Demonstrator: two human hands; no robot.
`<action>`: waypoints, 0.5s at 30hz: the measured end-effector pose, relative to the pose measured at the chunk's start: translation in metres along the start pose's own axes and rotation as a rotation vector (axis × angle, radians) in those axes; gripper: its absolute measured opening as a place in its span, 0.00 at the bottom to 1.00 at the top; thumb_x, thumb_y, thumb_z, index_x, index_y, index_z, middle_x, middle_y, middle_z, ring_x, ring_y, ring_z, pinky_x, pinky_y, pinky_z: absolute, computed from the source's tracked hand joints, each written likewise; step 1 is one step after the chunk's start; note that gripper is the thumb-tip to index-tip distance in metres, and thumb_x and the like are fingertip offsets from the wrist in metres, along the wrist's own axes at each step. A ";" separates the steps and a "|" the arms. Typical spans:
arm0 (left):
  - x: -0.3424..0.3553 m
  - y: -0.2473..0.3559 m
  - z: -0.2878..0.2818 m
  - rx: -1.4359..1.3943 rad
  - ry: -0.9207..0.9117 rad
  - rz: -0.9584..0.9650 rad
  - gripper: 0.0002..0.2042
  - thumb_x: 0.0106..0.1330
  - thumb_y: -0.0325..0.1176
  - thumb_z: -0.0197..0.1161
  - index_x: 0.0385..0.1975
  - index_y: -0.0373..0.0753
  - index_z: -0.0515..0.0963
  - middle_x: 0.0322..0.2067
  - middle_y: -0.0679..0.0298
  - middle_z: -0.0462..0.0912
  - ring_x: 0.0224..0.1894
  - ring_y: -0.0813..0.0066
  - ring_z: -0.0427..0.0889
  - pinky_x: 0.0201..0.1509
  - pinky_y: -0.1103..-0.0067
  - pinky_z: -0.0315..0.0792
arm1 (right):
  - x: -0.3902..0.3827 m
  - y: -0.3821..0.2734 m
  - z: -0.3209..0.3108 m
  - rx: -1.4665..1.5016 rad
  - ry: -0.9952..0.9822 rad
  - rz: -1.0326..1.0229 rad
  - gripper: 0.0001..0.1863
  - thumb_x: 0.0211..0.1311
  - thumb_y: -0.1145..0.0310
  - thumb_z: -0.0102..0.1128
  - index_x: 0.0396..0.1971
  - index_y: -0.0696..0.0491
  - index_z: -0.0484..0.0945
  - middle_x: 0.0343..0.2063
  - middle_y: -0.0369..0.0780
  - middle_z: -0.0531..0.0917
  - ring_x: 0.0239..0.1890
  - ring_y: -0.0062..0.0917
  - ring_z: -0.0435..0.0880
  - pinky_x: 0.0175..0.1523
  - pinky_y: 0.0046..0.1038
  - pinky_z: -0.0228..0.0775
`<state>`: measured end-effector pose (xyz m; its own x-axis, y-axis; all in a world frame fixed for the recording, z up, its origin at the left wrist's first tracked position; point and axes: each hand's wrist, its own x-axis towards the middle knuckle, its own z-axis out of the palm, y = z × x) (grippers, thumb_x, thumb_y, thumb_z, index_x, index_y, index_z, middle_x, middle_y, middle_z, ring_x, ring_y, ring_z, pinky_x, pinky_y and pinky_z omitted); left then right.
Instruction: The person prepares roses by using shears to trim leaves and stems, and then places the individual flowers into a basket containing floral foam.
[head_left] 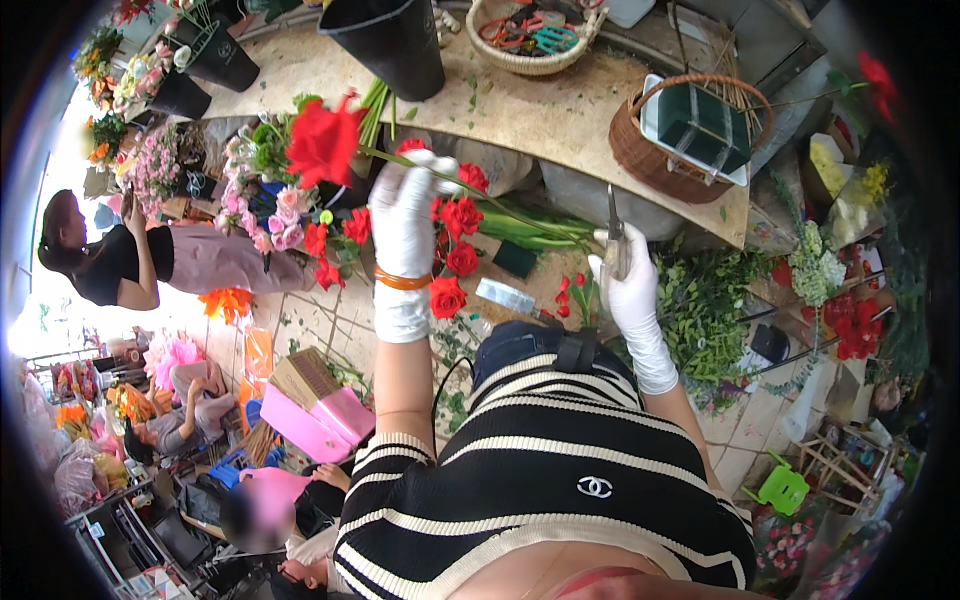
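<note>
My left hand (pixel 402 220), in a white glove with an orange band at the wrist, grips the stem of a large red rose (pixel 325 142). The bloom hangs out to the left, and its thin green stem (pixel 508 212) slants across to the right. In my right hand (pixel 632 290), also gloved, is a pair of pruning shears (pixel 615 240) with the blades pointing away from me. The cut end of the stem seems to lie close to the shears; whether they touch I cannot tell. Several red roses (pixel 461 217) cluster below and beside my left hand.
Along the far side runs a wooden table (pixel 540 110) bearing a black bucket (pixel 385 45), a basket of scissors and tools (pixel 535 40) and a wicker basket (pixel 640 150) with a dark green block. Leafy greenery (pixel 700 320) lies right. Other people are at the left, among flowers.
</note>
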<state>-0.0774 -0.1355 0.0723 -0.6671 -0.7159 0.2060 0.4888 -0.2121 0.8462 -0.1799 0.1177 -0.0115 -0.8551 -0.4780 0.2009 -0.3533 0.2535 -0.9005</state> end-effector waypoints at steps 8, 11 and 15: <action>-0.012 -0.028 0.045 0.195 -0.403 -0.240 0.08 0.65 0.28 0.55 0.41 0.33 0.76 0.37 0.57 0.81 0.38 0.73 0.79 0.45 0.77 0.72 | -0.023 0.047 -0.003 0.625 -0.116 0.518 0.26 0.54 0.77 0.62 0.52 0.57 0.63 0.30 0.38 0.74 0.31 0.24 0.80 0.37 0.25 0.77; -0.022 -0.047 0.049 0.471 -0.664 -0.158 0.13 0.65 0.33 0.56 0.45 0.34 0.75 0.42 0.61 0.79 0.44 0.72 0.77 0.54 0.78 0.68 | -0.044 0.066 0.008 0.740 -0.036 0.556 0.26 0.54 0.76 0.62 0.52 0.58 0.63 0.30 0.38 0.74 0.31 0.25 0.81 0.38 0.25 0.76; -0.035 -0.077 0.052 0.713 -0.864 -0.115 0.13 0.59 0.26 0.62 0.43 0.35 0.78 0.35 0.60 0.81 0.36 0.75 0.80 0.42 0.79 0.73 | -0.068 0.075 0.028 0.854 0.083 0.568 0.25 0.55 0.76 0.61 0.52 0.58 0.63 0.31 0.39 0.75 0.31 0.26 0.81 0.39 0.26 0.76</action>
<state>-0.1210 -0.0597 0.0258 -0.9884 0.0425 0.1460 0.1512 0.3800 0.9126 -0.1380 0.1455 -0.1039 -0.8467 -0.4064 -0.3433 0.4714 -0.2742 -0.8382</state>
